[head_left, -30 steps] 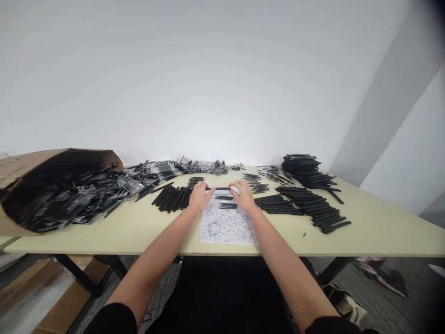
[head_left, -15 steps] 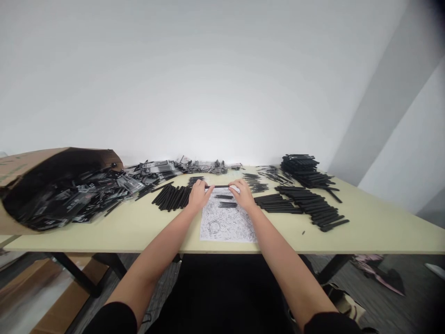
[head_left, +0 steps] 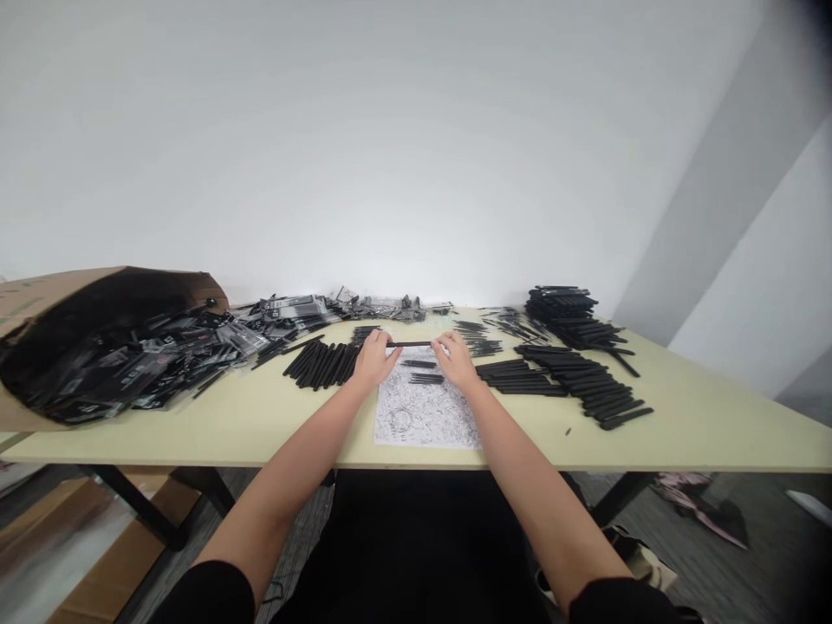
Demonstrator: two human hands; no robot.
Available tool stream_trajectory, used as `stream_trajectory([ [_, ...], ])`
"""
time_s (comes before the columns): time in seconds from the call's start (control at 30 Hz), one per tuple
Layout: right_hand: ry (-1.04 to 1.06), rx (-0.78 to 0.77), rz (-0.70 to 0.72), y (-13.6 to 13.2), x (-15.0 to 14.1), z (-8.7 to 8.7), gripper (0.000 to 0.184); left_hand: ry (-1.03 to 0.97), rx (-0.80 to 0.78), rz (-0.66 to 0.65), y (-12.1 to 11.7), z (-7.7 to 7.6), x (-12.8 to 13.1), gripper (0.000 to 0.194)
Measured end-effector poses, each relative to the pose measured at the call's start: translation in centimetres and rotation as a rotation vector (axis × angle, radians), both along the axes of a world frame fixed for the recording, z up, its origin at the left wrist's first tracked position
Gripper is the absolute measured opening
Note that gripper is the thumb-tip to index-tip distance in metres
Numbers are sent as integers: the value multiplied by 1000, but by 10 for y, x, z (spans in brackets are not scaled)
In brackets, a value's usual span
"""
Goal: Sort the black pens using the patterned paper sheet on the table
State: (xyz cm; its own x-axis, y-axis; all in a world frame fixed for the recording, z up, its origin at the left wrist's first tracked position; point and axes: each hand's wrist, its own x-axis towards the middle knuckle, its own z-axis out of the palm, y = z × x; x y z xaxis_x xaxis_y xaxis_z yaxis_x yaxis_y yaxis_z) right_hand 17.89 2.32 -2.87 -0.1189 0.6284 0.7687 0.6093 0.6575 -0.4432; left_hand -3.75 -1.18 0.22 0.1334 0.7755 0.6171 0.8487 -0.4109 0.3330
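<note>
Between my two hands a black pen lies level, over the far edge of a scribbled white sheet. My left hand pinches its left end, and my right hand grips the right end. Several thin black refills rest on the paper just below the pen. Beside my left hand is a row of thick black pens. To the right of my right hand lie more black pens, side by side.
An open cardboard box on its side spills black and clear packaging across the left of the yellow table. A tall stack of black pens stands at the back right. Thin black pieces lie behind my right hand.
Both hands keep hold of the pen at its ends and have shifted very slightly. The view has tilted a little; the piles look the same.
</note>
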Motion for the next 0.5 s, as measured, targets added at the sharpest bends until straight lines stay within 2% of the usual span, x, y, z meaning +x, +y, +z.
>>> stream_trajectory([
  [0.17,34,2,37,-5,-1,3,21,-2,-16,20,-1,2,-1,15],
  [0.5,52,-57,15,-8,-2,4,22,-4,-1,-26,0,2,-2,16],
])
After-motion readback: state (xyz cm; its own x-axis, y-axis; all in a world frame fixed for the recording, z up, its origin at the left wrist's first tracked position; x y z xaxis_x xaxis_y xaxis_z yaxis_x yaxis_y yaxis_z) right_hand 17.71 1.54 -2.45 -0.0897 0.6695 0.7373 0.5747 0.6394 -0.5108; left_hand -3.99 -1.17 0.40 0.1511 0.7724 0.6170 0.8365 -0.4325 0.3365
